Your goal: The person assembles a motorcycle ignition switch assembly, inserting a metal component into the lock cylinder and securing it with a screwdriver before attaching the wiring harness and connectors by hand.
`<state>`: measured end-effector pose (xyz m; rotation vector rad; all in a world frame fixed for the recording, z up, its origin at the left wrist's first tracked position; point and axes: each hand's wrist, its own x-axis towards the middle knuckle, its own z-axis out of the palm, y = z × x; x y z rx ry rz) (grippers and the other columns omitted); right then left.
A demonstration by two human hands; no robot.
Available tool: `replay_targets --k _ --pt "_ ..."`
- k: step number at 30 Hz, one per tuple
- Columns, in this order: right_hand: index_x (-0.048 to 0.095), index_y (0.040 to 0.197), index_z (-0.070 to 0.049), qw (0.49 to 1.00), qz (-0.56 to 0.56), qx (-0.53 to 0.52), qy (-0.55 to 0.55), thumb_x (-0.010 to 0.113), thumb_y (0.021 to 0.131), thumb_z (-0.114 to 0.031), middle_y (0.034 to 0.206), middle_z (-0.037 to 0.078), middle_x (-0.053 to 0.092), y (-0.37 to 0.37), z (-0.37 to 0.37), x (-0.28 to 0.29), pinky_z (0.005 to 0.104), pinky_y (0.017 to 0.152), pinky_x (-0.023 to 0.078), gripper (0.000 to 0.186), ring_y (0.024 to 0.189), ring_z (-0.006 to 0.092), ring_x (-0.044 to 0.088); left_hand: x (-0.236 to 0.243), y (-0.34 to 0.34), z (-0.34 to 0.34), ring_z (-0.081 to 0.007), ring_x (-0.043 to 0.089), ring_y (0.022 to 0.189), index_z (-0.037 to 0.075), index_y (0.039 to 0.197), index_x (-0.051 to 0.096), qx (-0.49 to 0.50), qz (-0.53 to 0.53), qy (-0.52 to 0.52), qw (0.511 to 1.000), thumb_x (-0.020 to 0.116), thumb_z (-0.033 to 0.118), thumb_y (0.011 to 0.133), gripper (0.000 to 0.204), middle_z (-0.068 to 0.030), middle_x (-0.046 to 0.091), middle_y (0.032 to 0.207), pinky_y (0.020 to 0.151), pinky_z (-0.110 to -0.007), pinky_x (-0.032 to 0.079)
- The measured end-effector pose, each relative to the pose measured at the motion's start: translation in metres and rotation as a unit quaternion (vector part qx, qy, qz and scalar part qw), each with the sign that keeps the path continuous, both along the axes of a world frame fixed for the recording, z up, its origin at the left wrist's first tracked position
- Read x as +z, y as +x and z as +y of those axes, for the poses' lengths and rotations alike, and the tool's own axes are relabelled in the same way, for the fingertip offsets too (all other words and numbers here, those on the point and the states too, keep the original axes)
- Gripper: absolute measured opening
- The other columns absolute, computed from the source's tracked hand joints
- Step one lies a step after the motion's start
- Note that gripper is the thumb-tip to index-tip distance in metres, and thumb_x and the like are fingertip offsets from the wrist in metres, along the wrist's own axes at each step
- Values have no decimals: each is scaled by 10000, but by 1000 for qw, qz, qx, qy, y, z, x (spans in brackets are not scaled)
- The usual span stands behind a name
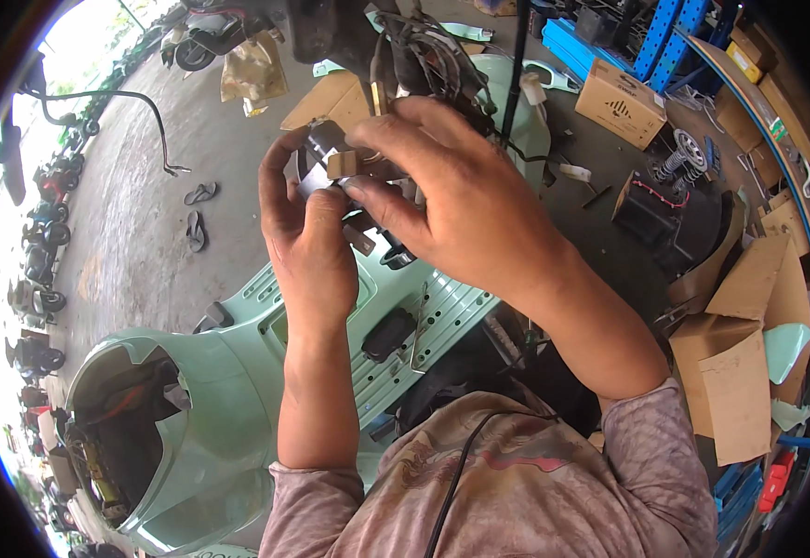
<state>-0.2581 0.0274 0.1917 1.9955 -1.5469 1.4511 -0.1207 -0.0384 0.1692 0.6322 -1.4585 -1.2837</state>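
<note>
Nearest: the black cord (453, 476) running down my patterned shirt (517, 474). My bare forearms reach out above the green scooter body (224, 386) and hide part of its floorboard.

Both hands meet around a small black-and-silver part (324, 139) with a tan block (342, 166) at its front, all held up over the far end of the scooter body. My left hand (310, 219) cups it from the side, fingers curled round the back, thumb pressed to the near face. My right hand (442, 181) grips with bent fingers, thumb tip at the block. Knuckles cover much of the part; I cannot tell its full shape.

On the scooter body: a dark oval piece (389, 335) and, just beside it, a thin metal rod (419, 337). Its front shell gapes open at the left, wiring (103, 479) showing inside.

Right of the scooter body, an open carton (735, 353) with a pale green panel (786, 352) in it. Farther along that side, a black housing (651, 219) and coil springs (684, 156).

Beyond its far end, a tangle of dark cables (433, 60) crowds close behind my right hand; past it to the right, a closed carton (621, 104) and blue racking (658, 42).

Out left of it, two sandals (198, 214) apart on concrete; farthest, a row of parked scooters (38, 256).
</note>
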Motion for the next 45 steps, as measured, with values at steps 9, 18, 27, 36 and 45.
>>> replay_targets --k 9,18,27,36,45 --pt "555 1220 -74 997 -37 -32 -57 713 836 -217 1180 232 549 8 16 -14 443 864 531 438 1018 390 624 14 -11 17 -119 594 719 -32 1356 404 45 43 -54 997 490 90 897 483 -124 637 985 549 -214 471" --pt "543 1265 -49 963 -265 -19 42 695 886 -169 1233 151 535 -23 160 -119 363 892 536 426 1096 287 600 -7 -1 -13 -268 676 1017 -19 1099 620 188 -155 -236 941 623 41 867 240 -94 560 1323 806 -373 591" --pt "613 1166 -21 618 -623 -477 45 620 933 -107 1010 110 684 17 435 -326 311 796 521 248 898 165 657 -38 -42 -29 -284 673 1011 19 1136 623 261 -326 -469 778 623 61 817 322 -119 602 1266 821 -405 578" --pt "605 1166 -52 255 -712 -641 133 623 893 -196 899 148 694 162 504 -470 372 757 531 309 819 272 677 -85 -132 5 -284 667 1016 14 1177 583 91 -277 -434 852 621 43 798 382 -133 604 1249 834 -399 569" --pt "294 1442 19 134 -545 -729 392 601 890 -257 1422 284 403 145 615 -596 491 1040 405 689 1249 454 465 -69 -122 -2 -284 661 1021 10 1218 542 101 -311 -428 843 618 25 780 445 -146 606 1233 847 -393 561"
